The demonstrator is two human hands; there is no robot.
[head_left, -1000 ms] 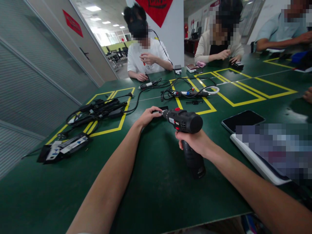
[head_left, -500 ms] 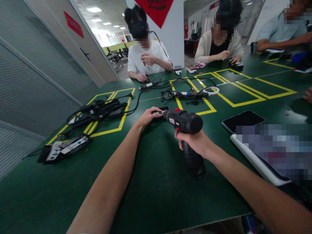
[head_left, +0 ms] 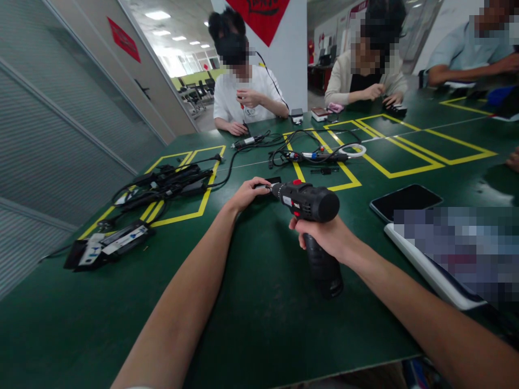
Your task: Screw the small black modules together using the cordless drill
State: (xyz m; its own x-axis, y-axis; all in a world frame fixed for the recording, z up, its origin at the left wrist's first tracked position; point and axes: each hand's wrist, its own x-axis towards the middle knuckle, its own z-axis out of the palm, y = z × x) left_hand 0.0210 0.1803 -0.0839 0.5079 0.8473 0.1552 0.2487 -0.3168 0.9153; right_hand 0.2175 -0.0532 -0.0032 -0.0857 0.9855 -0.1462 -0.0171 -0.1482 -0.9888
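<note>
My right hand (head_left: pixel 324 235) is wrapped around the grip of a black cordless drill (head_left: pixel 308 201) with red buttons. The drill lies level over the table, its chuck and bit pointing left toward my left hand (head_left: pixel 249 194). The fingers of that hand are closed on a small dark flat piece (head_left: pixel 275 180) on the green table, with the fingertips right beside the bit. Fingers and chuck hide most of this piece, so I cannot make out its kind, nor whether the bit touches it.
To the left lie bundled black cables (head_left: pixel 174 181) and a black-and-white part (head_left: pixel 125 240). Beyond my hands are a pen-like electric tool (head_left: pixel 316 156), a small black piece (head_left: pixel 324 170) and a white ring (head_left: pixel 354 150). A phone (head_left: pixel 405 201) lies at right. Several people sit around the table.
The view has shifted by a few pixels. Both hands, the drill and the dark piece keep the same places relative to each other.
</note>
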